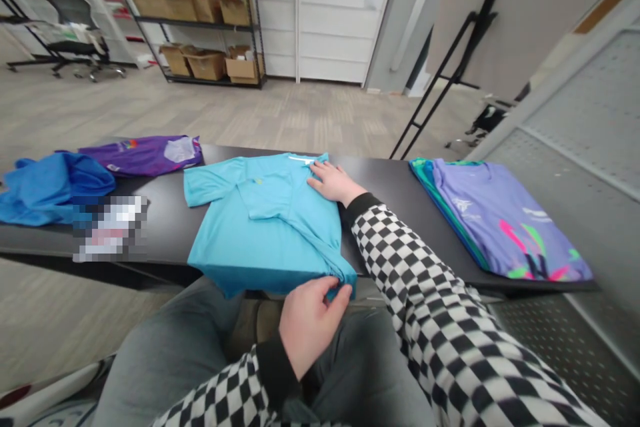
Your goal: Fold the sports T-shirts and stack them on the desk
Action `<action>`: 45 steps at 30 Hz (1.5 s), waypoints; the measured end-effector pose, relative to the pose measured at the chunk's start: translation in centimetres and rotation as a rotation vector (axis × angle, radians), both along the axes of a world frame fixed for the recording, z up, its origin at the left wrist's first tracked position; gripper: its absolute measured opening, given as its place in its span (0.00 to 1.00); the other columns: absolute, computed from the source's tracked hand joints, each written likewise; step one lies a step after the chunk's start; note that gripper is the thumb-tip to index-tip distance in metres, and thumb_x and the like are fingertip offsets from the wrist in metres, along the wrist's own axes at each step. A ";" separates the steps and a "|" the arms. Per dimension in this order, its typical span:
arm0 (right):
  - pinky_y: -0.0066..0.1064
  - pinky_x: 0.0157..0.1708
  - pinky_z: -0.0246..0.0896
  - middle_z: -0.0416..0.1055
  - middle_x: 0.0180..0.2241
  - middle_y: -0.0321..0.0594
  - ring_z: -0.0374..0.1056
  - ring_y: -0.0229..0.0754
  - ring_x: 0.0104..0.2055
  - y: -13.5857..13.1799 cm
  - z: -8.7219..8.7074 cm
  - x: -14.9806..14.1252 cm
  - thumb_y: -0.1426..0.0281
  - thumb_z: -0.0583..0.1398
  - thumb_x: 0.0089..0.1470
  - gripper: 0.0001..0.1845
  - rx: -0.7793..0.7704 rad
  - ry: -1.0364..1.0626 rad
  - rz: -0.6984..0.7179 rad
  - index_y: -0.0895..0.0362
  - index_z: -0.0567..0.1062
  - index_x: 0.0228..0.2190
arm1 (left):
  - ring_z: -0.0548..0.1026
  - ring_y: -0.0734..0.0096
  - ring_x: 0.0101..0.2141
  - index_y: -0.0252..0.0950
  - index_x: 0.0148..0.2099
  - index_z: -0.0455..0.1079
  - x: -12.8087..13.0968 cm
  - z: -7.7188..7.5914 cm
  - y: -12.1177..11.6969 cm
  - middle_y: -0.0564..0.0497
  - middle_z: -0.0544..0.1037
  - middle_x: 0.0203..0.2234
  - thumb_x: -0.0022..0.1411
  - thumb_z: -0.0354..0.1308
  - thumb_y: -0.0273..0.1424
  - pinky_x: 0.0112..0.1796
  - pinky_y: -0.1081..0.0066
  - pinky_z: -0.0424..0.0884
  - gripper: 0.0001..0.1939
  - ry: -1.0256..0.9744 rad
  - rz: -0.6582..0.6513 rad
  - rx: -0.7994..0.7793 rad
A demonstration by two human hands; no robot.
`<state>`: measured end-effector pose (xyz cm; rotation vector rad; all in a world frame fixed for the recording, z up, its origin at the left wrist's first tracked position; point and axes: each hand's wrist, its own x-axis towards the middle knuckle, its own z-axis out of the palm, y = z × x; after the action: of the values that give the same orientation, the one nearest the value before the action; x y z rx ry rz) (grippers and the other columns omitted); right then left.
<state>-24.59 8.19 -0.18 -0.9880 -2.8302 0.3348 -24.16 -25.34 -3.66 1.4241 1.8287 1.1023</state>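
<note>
A light blue T-shirt [260, 227] lies on the black table, its right side folded over so that a sleeve crosses its middle. Its lower hem hangs over the near edge of the table. My left hand [313, 320] pinches the near right corner of the hem between thumb and fingers. Flat near the collar at the far right of the shirt rests my right hand [333, 181], fingers spread and touching the cloth.
To the right lies a stack of folded shirts, a lavender shirt [500, 213] on top. A blue garment [55, 187], a purple garment [145, 155] and a blurred-out packet [113, 230] are on the left. A shelf with cardboard boxes [205, 63] stands beyond the table [390, 213].
</note>
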 end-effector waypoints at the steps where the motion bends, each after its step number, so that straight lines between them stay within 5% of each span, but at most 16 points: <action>1: 0.69 0.80 0.39 0.51 0.82 0.48 0.45 0.64 0.84 0.0 0.0 0.0 0.48 0.50 0.77 0.40 -0.004 0.005 0.002 0.53 0.61 0.80 | 0.83 0.59 0.35 0.40 0.44 0.86 -0.2 0.2 0.5 0.45 0.88 0.37 0.79 0.61 0.47 0.37 0.65 0.69 0.19 0.133 -0.007 0.001; 6: 0.69 0.80 0.37 0.51 0.83 0.46 0.45 0.64 0.84 0.0 0.1 -0.1 0.49 0.51 0.77 0.39 -0.027 0.027 -0.001 0.51 0.61 0.79 | 0.80 0.62 0.28 0.39 0.33 0.80 0.1 0.7 1.8 0.45 0.85 0.28 0.80 0.59 0.41 0.31 0.63 0.57 0.21 0.552 -0.016 0.024; 10: 0.69 0.80 0.36 0.51 0.82 0.45 0.45 0.64 0.84 -0.1 0.2 -0.1 0.49 0.51 0.76 0.39 -0.037 0.034 -0.002 0.50 0.62 0.79 | 0.75 0.64 0.28 0.39 0.31 0.72 -0.4 1.3 1.1 0.48 0.80 0.27 0.76 0.58 0.30 0.32 0.62 0.56 0.16 0.508 -0.049 0.130; 14: 0.68 0.81 0.35 0.51 0.82 0.45 0.44 0.62 0.84 -0.2 0.3 -0.1 0.49 0.52 0.76 0.39 -0.044 0.037 -0.006 0.50 0.62 0.79 | 0.74 0.64 0.34 0.39 0.29 0.68 -1.6 1.6 -0.6 0.49 0.75 0.29 0.75 0.58 0.32 0.38 0.65 0.65 0.18 0.062 -0.100 0.262; 16: 0.68 0.81 0.35 0.51 0.82 0.44 0.44 0.62 0.84 -0.2 0.4 -0.1 0.49 0.52 0.76 0.39 -0.048 0.039 -0.008 0.51 0.62 0.79 | 0.73 0.67 0.32 0.39 0.30 0.69 -1.6 1.1 -1.2 0.51 0.74 0.28 0.76 0.60 0.38 0.37 0.68 0.67 0.19 -0.359 0.030 0.253; 19: 0.68 0.81 0.35 0.51 0.82 0.44 0.45 0.62 0.84 -0.2 0.4 0.0 0.49 0.52 0.76 0.39 -0.047 0.044 -0.007 0.51 0.62 0.79 | 0.76 0.66 0.31 0.39 0.39 0.76 -0.8 -0.2 -1.4 0.50 0.79 0.31 0.72 0.64 0.52 0.38 0.67 0.73 0.20 -1.023 0.205 0.104; 21: 0.68 0.80 0.36 0.52 0.82 0.44 0.45 0.62 0.84 -0.2 0.4 0.0 0.49 0.52 0.76 0.39 -0.046 0.049 -0.006 0.51 0.63 0.79 | 0.81 0.61 0.36 0.38 0.48 0.80 -0.2 -0.7 -1.2 0.45 0.84 0.38 0.68 0.66 0.59 0.43 0.63 0.77 0.28 -1.221 0.182 -0.019; 25: 0.69 0.80 0.36 0.52 0.82 0.46 0.45 0.62 0.84 -0.2 0.3 0.0 0.49 0.52 0.76 0.39 -0.038 0.049 -0.003 0.52 0.63 0.79 | 0.82 0.59 0.42 0.35 0.48 0.82 0.2 -0.6 -0.4 0.42 0.87 0.43 0.67 0.72 0.54 0.49 0.63 0.76 0.26 -1.067 0.146 -0.075; 28: 0.68 0.80 0.37 0.52 0.82 0.47 0.45 0.63 0.84 -0.1 0.3 0.0 0.49 0.52 0.76 0.39 -0.030 0.042 -0.009 0.52 0.63 0.79 | 0.78 0.64 0.36 0.35 0.40 0.80 0.1 -0.8 0.0 0.46 0.84 0.35 0.68 0.71 0.46 0.43 0.66 0.74 0.18 -0.929 0.100 -0.095; 32: 0.68 0.80 0.37 0.53 0.82 0.47 0.46 0.63 0.84 -0.1 0.2 0.0 0.49 0.53 0.76 0.39 -0.036 0.050 -0.005 0.52 0.63 0.79 | 0.74 0.66 0.34 0.37 0.32 0.76 -0.4 -2.8 -0.6 0.51 0.79 0.29 0.66 0.65 0.40 0.38 0.68 0.71 0.13 -0.736 0.308 -0.103; 39: 0.69 0.80 0.37 0.53 0.82 0.47 0.45 0.63 0.84 0.0 0.2 -0.1 0.49 0.53 0.76 0.39 -0.040 0.065 -0.005 0.52 0.63 0.78 | 0.78 0.62 0.35 0.38 0.31 0.74 -2.2 -7.1 -1.9 0.49 0.80 0.28 0.63 0.63 0.47 0.42 0.63 0.76 0.18 -0.791 0.246 -0.149; 45: 0.68 0.80 0.37 0.53 0.82 0.48 0.46 0.64 0.84 0.0 0.2 -0.1 0.49 0.53 0.76 0.39 -0.041 0.051 -0.006 0.52 0.63 0.79 | 0.80 0.57 0.40 0.37 0.39 0.80 -4.8 -6.2 -2.6 0.44 0.83 0.36 0.62 0.67 0.56 0.46 0.60 0.77 0.25 -0.741 0.262 -0.051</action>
<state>-24.71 8.23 -0.02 -0.9804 -2.7846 0.4129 -28.95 -27.93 -9.89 0.6087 1.4871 1.4504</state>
